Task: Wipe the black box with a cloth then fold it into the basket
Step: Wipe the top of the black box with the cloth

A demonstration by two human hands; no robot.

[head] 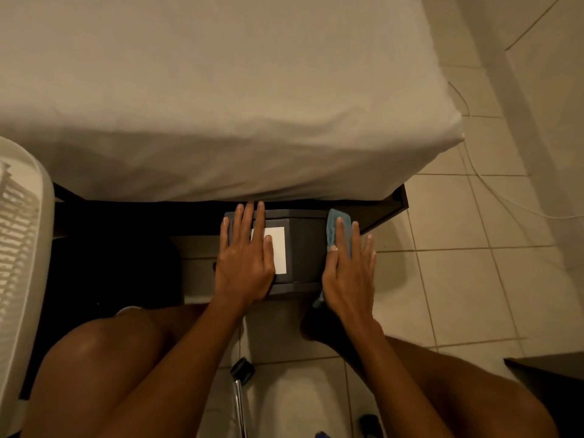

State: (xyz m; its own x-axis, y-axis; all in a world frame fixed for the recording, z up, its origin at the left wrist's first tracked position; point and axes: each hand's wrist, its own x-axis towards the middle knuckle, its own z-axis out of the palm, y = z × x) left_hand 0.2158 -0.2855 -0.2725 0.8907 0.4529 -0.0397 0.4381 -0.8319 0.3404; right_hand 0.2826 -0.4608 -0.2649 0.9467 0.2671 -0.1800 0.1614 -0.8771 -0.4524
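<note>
The black box (303, 248) stands on the tiled floor just in front of the bed, with a white label (279, 248) on its top. My left hand (245, 254) lies flat on the box's left part, fingers straight, partly covering the label. My right hand (349, 273) presses a blue cloth (335, 227) flat against the box's right side. The cloth shows above my fingers, and a small corner of it hangs below my palm. A white slatted basket (22, 248) stands at the far left edge of the view.
A bed with a white sheet (221, 105) fills the upper view, on a dark frame (385, 205). My bare knees are at the bottom. A chrome chair leg with a castor (241, 371) stands between them. A white cable (493, 188) runs over the tiles at right.
</note>
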